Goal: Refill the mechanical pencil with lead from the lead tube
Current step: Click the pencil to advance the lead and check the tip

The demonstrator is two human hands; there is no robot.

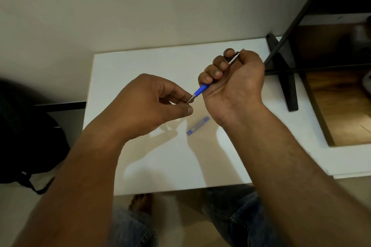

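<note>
My right hand (234, 78) is wrapped around a mechanical pencil (202, 89) with a blue grip and a silver barrel, thumb near its top end, tip pointing down-left. My left hand (152, 104) pinches thumb and forefinger together right at the pencil's metal tip; whether a lead lies between the fingers is too small to tell. The blue lead tube (198, 126) lies flat on the white table (140, 70), just below the two hands and apart from them.
A black stand foot (283, 70) with a slanted black pole rests on the table's right part. A dark bag (30, 142) sits on the floor to the left. The table's near edge lies above my knees.
</note>
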